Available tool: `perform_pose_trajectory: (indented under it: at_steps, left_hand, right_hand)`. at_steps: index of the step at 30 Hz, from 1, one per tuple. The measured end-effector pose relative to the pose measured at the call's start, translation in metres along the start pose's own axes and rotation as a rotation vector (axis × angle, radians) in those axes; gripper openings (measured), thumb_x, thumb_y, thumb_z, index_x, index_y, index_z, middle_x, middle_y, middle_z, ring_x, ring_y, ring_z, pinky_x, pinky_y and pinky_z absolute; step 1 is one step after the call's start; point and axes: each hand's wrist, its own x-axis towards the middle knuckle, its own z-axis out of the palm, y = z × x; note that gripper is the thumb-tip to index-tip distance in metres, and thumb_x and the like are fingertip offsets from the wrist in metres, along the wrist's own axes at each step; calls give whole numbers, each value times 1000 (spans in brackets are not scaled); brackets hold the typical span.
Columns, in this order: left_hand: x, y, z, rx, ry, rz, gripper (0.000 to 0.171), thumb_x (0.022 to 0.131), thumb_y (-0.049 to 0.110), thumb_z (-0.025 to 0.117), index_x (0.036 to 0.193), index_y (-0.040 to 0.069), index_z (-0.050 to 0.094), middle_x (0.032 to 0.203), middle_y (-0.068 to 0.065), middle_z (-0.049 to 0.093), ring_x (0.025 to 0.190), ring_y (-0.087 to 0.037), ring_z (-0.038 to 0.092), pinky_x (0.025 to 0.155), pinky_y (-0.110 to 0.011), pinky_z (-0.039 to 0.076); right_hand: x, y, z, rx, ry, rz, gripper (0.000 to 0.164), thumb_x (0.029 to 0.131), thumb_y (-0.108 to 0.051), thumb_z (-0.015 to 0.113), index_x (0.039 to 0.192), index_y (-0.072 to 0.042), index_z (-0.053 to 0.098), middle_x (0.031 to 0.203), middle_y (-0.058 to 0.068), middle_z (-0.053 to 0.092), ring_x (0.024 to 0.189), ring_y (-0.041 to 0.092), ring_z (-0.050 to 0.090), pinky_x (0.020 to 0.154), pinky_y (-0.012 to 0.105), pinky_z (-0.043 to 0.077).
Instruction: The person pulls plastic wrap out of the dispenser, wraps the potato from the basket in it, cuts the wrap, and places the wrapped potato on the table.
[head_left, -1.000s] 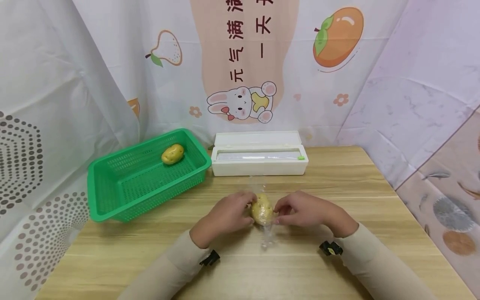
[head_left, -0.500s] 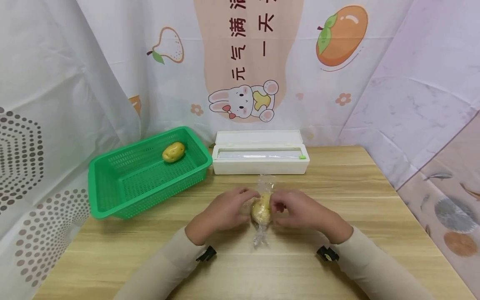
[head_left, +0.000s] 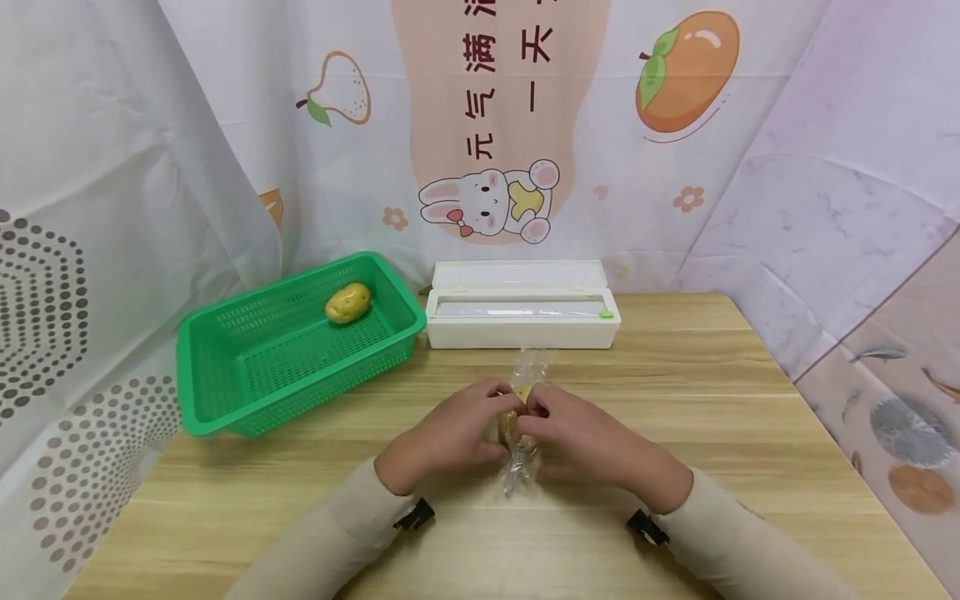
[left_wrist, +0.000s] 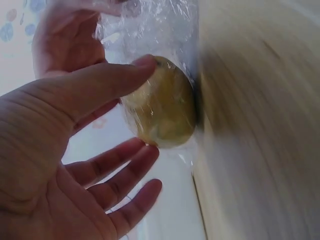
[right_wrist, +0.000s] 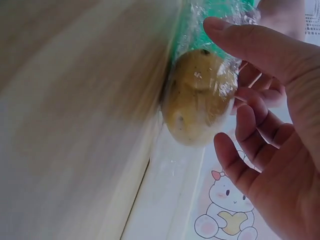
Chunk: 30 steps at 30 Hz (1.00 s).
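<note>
Between my hands a yellow potato point(right_wrist: 192, 102) lies on the wooden table, wrapped in clear plastic film point(left_wrist: 160, 30). Ends of the film stick out beyond both ends of the potato in the head view. My left hand point(head_left: 457, 429) holds the potato from the left, thumb tip over its upper side and fingertips at its end in the left wrist view. My right hand point(head_left: 592, 437) reaches over from the right. Its thumb overlaps the film in the right wrist view, with the loosely bent fingers apart from the thumb and close beside the potato.
A green plastic basket point(head_left: 300, 392) stands at the back left with another potato point(head_left: 348, 303) in it. Behind my hands is a white film dispenser box point(head_left: 521, 335), its lid raised, with a green slider. A printed curtain point(head_left: 615, 225) hangs behind the table point(head_left: 690, 367).
My right hand has moved left, from beside the potato to over it, and now covers more of it. My left hand stays at the potato's left side. The film ends have shifted slightly.
</note>
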Motion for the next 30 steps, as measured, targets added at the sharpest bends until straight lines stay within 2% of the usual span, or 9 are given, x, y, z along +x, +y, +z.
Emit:
perform_pose_trajectory:
  at_steps: [3,7,12,20,24,30]
  left_hand:
    - [0,-4,-1,-73,-6,0,51,80,24,91,125,33,67,129,7,55,115,-14,57,97,-33,52]
    - [1,-9,0,-123,-19,13,51,79,21,91,123,34,68,128,8,53,114,-14,56,97,-32,51]
    - [1,-10,0,-93,-30,48,61,76,22,94,128,35,66,129,7,50,114,-12,54,96,-30,51]
    - [1,-10,1,-58,-37,63,73,67,42,98,129,36,61,130,9,48,115,-14,55,97,-32,51]
    - [1,-10,3,-88,-24,39,66,67,49,96,122,34,63,129,12,48,114,-12,54,96,-32,51]
    - [2,-9,4,-141,21,16,43,76,56,88,104,30,68,122,12,52,108,-15,60,89,-30,51]
  right_hand:
    - [0,0,3,14,-1,23,47,67,-12,90,106,-30,70,97,-7,48,86,7,41,71,20,42]
    - [-1,3,6,56,17,57,34,72,-10,85,98,-28,75,98,-8,53,87,6,45,72,21,44]
    - [-2,7,6,103,40,123,15,83,-20,85,90,-30,78,101,-10,56,93,6,49,79,26,47]
    - [-4,13,1,311,48,253,7,89,-22,84,89,-28,80,104,-11,61,98,6,57,85,30,53]
    - [-5,17,-1,398,51,312,15,88,-18,84,91,-32,80,102,-16,66,100,5,62,89,32,55]
    - [-4,16,-5,477,55,380,17,88,-16,84,90,-32,81,100,-19,73,103,5,68,96,38,56]
